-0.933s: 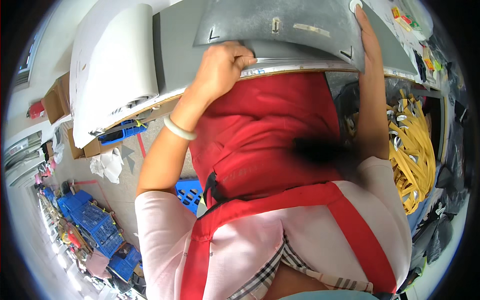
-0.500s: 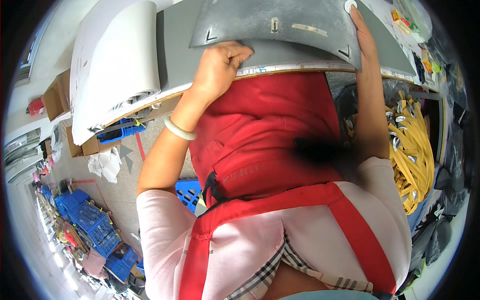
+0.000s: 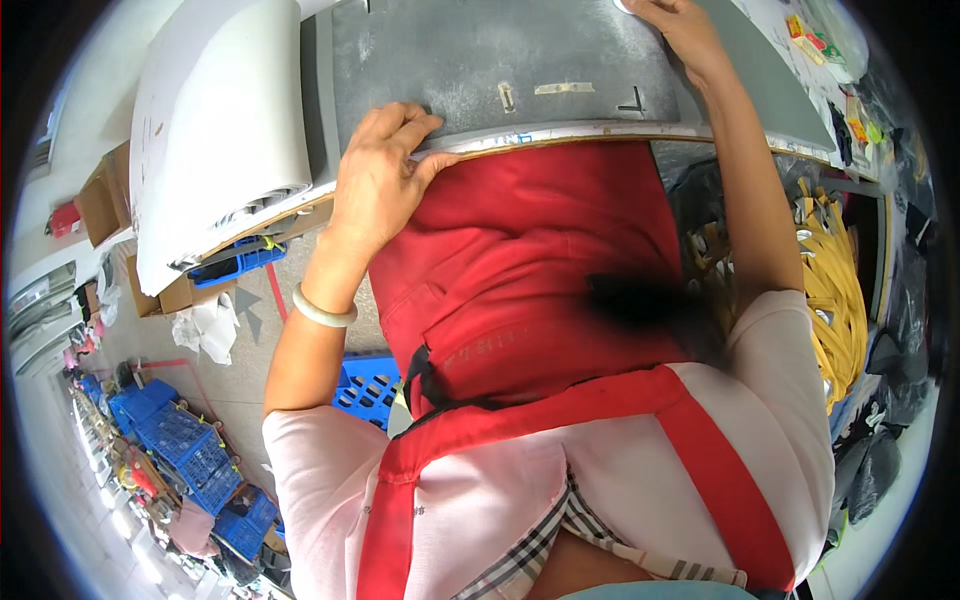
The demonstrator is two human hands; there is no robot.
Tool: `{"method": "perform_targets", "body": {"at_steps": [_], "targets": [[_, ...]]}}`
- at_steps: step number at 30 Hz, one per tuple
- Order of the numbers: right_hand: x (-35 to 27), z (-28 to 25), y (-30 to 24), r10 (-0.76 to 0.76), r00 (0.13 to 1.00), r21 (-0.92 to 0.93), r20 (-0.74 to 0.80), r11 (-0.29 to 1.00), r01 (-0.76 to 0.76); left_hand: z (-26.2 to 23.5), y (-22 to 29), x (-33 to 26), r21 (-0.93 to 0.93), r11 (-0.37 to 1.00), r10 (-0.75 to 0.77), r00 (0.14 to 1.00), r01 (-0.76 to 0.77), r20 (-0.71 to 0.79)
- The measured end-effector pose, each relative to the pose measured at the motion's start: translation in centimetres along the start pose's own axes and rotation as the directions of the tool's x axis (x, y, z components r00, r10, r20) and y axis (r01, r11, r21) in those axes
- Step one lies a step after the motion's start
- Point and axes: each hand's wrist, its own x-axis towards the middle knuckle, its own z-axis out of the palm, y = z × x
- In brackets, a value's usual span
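Observation:
A dark grey template sheet (image 3: pixel 440 60), with a few short tape strips and black corner marks, lies flat on the table by its front edge. My left hand (image 3: pixel 385 170) is open at the sheet's near left corner, fingers stretched over it and thumb along the table edge. At the far right part of the sheet, my right hand (image 3: pixel 685 35) pinches a small white round piece (image 3: pixel 622 5), cut off by the top of the view. A lighter grey sheet (image 3: pixel 765 90) covers the table beneath the template.
A thick roll of white-backed sheet (image 3: pixel 220 100) sits on the table's left end. Yellow straps (image 3: pixel 835 290) hang in a bundle at the right, below the table. Blue crates (image 3: pixel 180 440) and a cardboard box (image 3: pixel 105 190) stand on the left side.
The template has come down from a lifted, curved position to lie flat, shifted left. My left hand has uncurled and moved left; my right hand has moved left with the white piece.

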Motion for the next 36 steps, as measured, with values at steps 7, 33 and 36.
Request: {"method": "perform_targets", "body": {"at_steps": [7,33,36], "targets": [[-2.1,0.5,-0.4,-0.149,0.978,-0.246,-0.148,0.963,0.110,0.7,-0.7,-0.8,0.072,0.997,0.041,0.995,-0.034,-0.094],[-2.8,0.1,-0.7,-0.127,0.970,-0.164,-0.207,0.982,0.093,1.2,-0.7,-1.0,0.104,0.995,0.005,0.992,0.008,-0.129],[-2.7,0.3,-0.6,-0.115,0.973,-0.131,-0.202,0.987,0.089,1.2,-0.6,-1.0,0.093,0.996,0.003,0.990,0.010,-0.138]]}}
